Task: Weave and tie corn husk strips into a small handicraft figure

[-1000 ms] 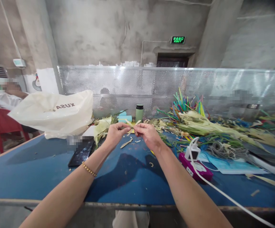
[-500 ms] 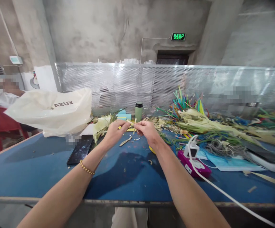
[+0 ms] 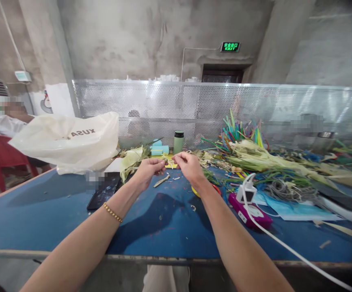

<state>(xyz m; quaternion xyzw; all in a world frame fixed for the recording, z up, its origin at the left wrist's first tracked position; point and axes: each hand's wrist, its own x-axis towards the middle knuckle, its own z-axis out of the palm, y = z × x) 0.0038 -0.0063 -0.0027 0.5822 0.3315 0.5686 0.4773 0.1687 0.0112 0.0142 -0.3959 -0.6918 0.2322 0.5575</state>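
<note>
Hands, left [image 3: 147,169] and right [image 3: 188,167], pinching husk strip [image 3: 169,161] above blue table [image 3: 42,211]

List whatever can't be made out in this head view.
All from the head view:
pale strip: tiny, and the left hand and right hand cover its ends.
phone: its far end lies under a blur patch.
person at far left: cut off by the frame edge, partly behind the plastic bag.
white cable: runs off the bottom right corner, so its end is unseen.
</note>
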